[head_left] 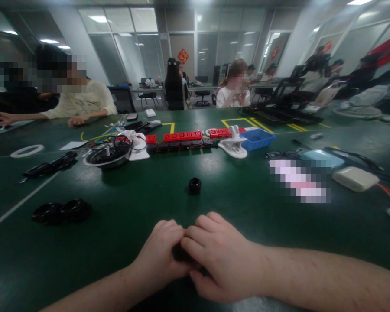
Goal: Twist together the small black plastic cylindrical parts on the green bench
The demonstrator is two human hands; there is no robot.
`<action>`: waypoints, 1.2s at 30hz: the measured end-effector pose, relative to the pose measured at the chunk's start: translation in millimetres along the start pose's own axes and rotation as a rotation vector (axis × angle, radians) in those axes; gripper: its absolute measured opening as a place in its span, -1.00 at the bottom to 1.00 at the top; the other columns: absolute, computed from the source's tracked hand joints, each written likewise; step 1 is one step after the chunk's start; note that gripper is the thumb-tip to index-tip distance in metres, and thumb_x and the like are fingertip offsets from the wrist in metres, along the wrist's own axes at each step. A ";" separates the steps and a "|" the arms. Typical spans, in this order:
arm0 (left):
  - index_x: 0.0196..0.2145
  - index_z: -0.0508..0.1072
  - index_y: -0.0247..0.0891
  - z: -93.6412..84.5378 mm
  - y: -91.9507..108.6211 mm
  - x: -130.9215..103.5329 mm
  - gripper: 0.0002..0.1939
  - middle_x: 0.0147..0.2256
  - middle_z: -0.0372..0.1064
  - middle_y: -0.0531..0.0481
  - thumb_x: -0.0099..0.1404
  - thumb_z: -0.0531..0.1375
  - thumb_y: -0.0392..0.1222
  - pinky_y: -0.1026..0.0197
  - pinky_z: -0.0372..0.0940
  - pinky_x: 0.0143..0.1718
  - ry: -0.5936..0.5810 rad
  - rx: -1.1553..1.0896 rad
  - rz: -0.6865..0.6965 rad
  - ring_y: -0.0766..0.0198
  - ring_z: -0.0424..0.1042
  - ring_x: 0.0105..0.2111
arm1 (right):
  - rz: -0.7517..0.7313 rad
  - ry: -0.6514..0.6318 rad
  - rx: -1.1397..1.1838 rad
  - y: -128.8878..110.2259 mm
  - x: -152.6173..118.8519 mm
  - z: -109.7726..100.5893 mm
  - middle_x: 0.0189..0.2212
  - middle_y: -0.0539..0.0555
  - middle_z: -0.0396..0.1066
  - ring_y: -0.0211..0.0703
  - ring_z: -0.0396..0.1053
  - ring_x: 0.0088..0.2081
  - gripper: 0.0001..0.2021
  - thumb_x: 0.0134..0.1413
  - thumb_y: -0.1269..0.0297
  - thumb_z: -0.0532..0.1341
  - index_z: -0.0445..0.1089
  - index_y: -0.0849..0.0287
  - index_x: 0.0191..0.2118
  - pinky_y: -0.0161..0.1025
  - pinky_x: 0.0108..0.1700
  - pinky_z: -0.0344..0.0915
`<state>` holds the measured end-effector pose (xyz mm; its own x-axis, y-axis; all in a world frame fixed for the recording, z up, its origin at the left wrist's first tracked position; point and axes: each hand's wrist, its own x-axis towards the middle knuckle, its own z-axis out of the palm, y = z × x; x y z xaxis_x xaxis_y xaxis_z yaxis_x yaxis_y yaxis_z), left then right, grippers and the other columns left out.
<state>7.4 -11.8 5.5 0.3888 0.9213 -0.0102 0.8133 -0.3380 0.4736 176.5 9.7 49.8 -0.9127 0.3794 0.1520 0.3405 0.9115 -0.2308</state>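
Both L hand [164, 249] & R hand [219, 255] fingers clamped on dark obj. [179, 253]; red sign [183, 56] text blurry.

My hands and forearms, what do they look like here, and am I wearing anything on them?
Your left hand and right hand are bare, with no gloves and no rings that I can see. Your left forearm and right forearm show no sleeve, watch or bracelet.

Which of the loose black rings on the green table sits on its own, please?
The single ring near the middle; the two other rings lie side by side at left.
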 end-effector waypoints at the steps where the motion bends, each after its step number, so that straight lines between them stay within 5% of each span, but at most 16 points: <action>1: -0.59 0.30 -0.26 0.0 0.0 0.0 -0.76 -0.52 0.26 0.06 -0.06 0.25 -0.07 0.19 0.07 -0.36 0.000 -0.001 -0.003 0.24 0.21 -0.44 | 0.000 0.001 0.000 -0.2 0.0 0.3 -0.43 0.06 0.27 -0.18 0.06 -0.40 -0.83 -0.09 0.22 0.08 0.27 0.21 -0.39 -0.20 -0.37 0.00; 12: -0.58 0.30 -0.26 -0.1 0.3 -0.6 -0.87 -0.53 0.26 0.08 -0.06 0.19 -0.18 0.20 0.05 -0.36 0.004 0.021 0.001 0.26 0.20 -0.45 | -0.070 0.071 0.040 -2.4 -3.0 4.2 -0.29 0.10 0.24 -0.16 0.10 -0.33 -0.78 -0.13 0.18 0.11 0.35 0.22 -0.40 -0.17 -0.31 0.09; 23: -0.58 0.24 -0.25 -2.5 3.0 1.2 -0.82 -0.54 0.24 0.09 -0.07 0.21 -0.17 0.20 0.06 -0.38 0.033 -0.053 -0.054 0.25 0.22 -0.47 | -0.168 0.350 -0.088 14.1 -6.4 16.7 -0.52 0.06 0.19 -0.20 0.02 -0.47 -0.76 -0.11 0.25 -0.04 0.26 0.20 -0.61 -0.17 -0.41 -0.04; 36: -0.51 0.33 -0.26 -4.8 5.2 -0.1 -0.84 -0.49 0.31 0.05 0.01 0.19 -0.11 0.20 0.07 -0.38 0.001 -0.050 -0.057 0.22 0.25 -0.44 | -0.057 0.385 -0.127 31.8 -4.0 17.4 -0.53 0.08 0.20 -0.19 0.06 -0.45 -0.54 0.09 0.10 -0.14 0.29 0.22 -0.62 -0.17 -0.37 0.00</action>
<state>9.5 -12.8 12.2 0.3415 0.9391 -0.0373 0.8116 -0.2746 0.5156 187.0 34.5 25.2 -0.7878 0.3375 0.5153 0.3391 0.9360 -0.0947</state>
